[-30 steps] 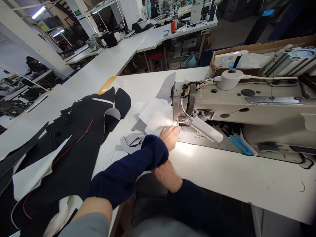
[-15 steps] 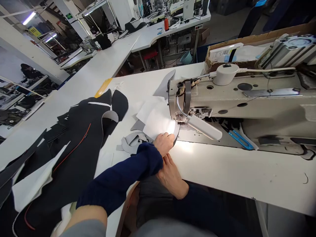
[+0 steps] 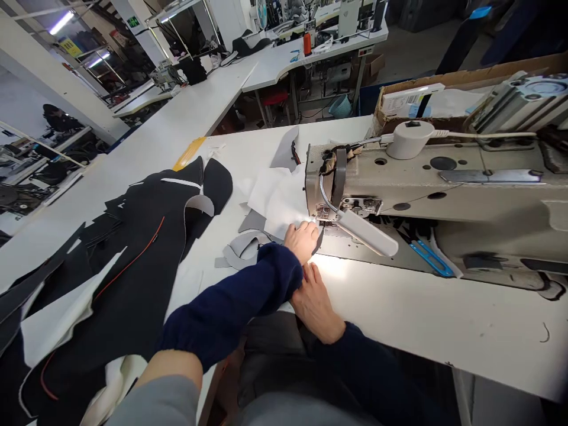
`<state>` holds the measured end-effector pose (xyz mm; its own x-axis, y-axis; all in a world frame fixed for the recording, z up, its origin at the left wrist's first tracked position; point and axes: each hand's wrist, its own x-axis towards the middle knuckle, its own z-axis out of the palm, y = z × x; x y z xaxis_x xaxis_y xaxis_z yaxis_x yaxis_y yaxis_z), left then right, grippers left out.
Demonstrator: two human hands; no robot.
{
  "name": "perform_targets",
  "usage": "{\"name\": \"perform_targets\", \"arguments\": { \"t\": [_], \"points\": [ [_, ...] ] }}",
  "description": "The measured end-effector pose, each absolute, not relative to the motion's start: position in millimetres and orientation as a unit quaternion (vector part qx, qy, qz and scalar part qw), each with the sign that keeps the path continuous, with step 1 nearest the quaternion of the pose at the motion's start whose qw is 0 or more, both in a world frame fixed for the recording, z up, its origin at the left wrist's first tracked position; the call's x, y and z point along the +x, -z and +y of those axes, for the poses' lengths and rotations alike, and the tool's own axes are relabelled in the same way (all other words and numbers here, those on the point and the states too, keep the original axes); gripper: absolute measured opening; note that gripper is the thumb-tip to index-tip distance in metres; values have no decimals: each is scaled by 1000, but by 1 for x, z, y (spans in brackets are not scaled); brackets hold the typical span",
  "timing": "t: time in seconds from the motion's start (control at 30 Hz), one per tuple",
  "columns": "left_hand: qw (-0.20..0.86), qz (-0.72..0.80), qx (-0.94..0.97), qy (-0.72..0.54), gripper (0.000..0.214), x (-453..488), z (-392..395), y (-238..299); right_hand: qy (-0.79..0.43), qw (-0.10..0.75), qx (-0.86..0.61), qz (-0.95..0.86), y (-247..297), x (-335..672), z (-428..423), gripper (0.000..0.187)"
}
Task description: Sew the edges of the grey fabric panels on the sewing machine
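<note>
My left hand (image 3: 302, 241) has its fingers bent and pressed together on a white fabric piece (image 3: 280, 204), just in front of the needle area of a sewing machine (image 3: 373, 177). A dark grey edge of the work (image 3: 318, 241) curves beside those fingers. Close below, partly under the left sleeve, is my right hand (image 3: 316, 302). Its fingers are closed near the table edge, and what they grip is hidden. Behind the white fabric lies a grey piece (image 3: 284, 148) with a dark zipper-like strip (image 3: 295, 154). Curved grey pieces (image 3: 244, 248) rest left of my left hand.
Stacked black fabric panels (image 3: 142, 266) with red piping cover the table's left side. A lit lamp (image 3: 368, 232) hangs at the machine head. Blue-handled thread snips (image 3: 430, 257) lie under the machine arm. A cardboard box (image 3: 465, 74) stands behind. A yellow strip (image 3: 189, 154) lies farther back.
Both hands have moved slightly forward, the left one closer to the needle. The fabric has shifted away from me, and the dark strip now shows behind it. The view has tilted a little.
</note>
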<state>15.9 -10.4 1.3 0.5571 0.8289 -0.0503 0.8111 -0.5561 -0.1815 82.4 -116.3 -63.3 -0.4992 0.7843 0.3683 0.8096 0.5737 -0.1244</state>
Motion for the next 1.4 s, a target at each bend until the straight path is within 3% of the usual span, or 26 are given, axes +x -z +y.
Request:
{"name": "perform_targets", "arguments": {
  "t": [0.27, 0.77, 0.93, 1.4],
  "points": [
    [65, -396, -910, -106, 26, -8, -30, -1, 33, 201, -429, -880, 67, 75, -121, 46],
    [71, -414, -904, -76, 23, 10, 5, -1, 54, 197, -471, -858, 64, 90, -101, 48],
    [62, -407, -908, -79, 35, -14, -8, -6, 41, 210, -468, -858, 74, 86, -98, 54],
    [88, -343, -927, -120, 26, 15, 10, 1, 42, 212, -469, -856, 73, 95, -96, 58]
  ]
}}
